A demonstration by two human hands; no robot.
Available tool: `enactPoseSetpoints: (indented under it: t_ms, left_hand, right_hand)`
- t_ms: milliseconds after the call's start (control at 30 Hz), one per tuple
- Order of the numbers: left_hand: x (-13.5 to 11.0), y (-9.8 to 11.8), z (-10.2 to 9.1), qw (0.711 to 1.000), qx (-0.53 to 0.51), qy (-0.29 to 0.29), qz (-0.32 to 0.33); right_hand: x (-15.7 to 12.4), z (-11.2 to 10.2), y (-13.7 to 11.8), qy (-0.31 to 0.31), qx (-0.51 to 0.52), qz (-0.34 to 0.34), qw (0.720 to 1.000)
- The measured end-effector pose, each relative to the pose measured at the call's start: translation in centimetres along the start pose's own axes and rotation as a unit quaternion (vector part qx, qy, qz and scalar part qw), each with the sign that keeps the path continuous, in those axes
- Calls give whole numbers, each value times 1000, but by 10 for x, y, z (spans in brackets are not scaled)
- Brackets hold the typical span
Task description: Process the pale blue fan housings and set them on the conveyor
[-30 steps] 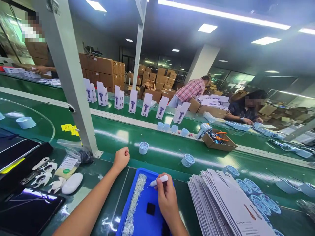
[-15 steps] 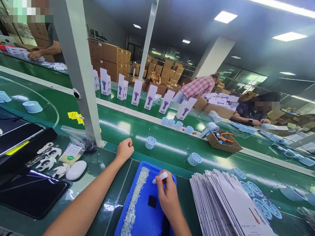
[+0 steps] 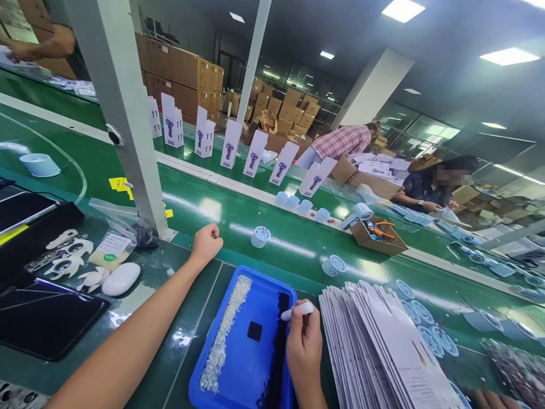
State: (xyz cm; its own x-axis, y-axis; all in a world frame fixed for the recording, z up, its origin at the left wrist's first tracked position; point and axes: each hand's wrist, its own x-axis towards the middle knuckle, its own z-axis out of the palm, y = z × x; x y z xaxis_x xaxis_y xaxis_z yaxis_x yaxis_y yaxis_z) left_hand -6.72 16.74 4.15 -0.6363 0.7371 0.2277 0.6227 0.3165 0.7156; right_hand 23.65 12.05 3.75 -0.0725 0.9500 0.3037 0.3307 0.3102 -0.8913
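My right hand (image 3: 304,343) is closed around a small white pen-like tool (image 3: 297,311), its tip over the right side of a blue tray (image 3: 238,392). In the tray lie a strip of tiny pale parts (image 3: 223,332), a small black square (image 3: 254,330) and a dark row along the right wall. My left hand (image 3: 206,243) is a closed fist resting at the edge of the green conveyor belt (image 3: 238,221), with nothing visible in it. A round light-blue part (image 3: 260,236) sits on the belt just beyond that fist.
A fanned stack of flat white cartons (image 3: 378,346) lies right of the tray. A grey post (image 3: 121,122) stands at the left. White plastic pieces (image 3: 70,255) and a black tablet (image 3: 45,318) lie at left. Other people work across the belt, beside a cardboard box (image 3: 377,238).
My right hand has drawn back and to the right with the white tool, from the tray's far middle to its right side. The view has tilted down. My left fist stays put.
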Motion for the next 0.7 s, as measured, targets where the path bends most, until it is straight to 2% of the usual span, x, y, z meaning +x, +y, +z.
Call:
enactPoseSetpoints:
  t_ms: [300,433,667,700]
  left_hand:
    - [-2,-3,-1,999,2,-36,6]
    - [-2,-5,-1,999,2,-51,3]
    - [-6,-6,1,999,25,-23,11]
    - [-6,-6,-1,999,32,-20,17]
  right_hand:
    - [1,0,1,-19,-29,-19,999]
    - [5,0,2,-64,-29,-32,997]
    - [-18,15,-21,-128,53,-5,990]
    - [-21,17,-24,-123,65,6,990]
